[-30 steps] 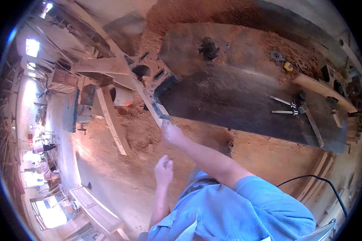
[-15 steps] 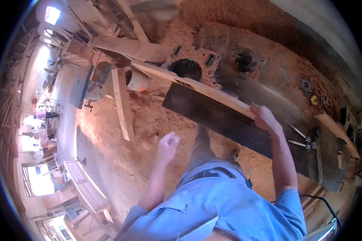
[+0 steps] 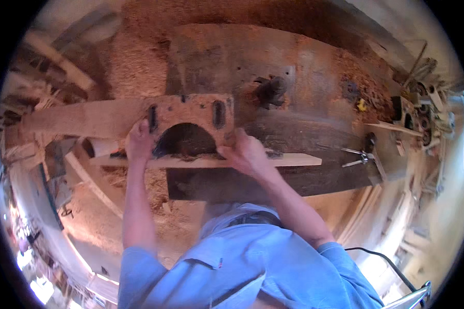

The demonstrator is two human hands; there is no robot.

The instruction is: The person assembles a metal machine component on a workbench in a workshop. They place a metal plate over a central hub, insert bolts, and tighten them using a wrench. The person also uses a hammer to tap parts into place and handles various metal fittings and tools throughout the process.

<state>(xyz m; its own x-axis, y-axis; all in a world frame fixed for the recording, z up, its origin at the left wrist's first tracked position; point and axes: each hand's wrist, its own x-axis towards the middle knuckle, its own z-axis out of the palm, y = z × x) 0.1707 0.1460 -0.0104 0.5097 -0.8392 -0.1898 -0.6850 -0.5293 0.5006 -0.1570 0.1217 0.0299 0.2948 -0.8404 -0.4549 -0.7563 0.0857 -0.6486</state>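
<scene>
A sawdust-covered slotted plate with an arched opening stands on the dark machine table. My left hand is closed at its left edge, beside one slot. At its lower right corner my right hand is closed, with fingers bent against the plate. A long pale wooden strip runs along the plate's near side, passing under both hands. Some fingertips are hidden or blurred, so how far each hand also touches the strip is unclear.
A dark knobbed fitting rises from the table behind the plate. Toward the right lie a shiny metal tool and a hammer-like tool. A yellow object sits in sawdust. A timber leans at the left.
My left hand has come up from empty space to the plate. My right hand has moved from the strip's near end to the plate's right side. The view has turned right.
</scene>
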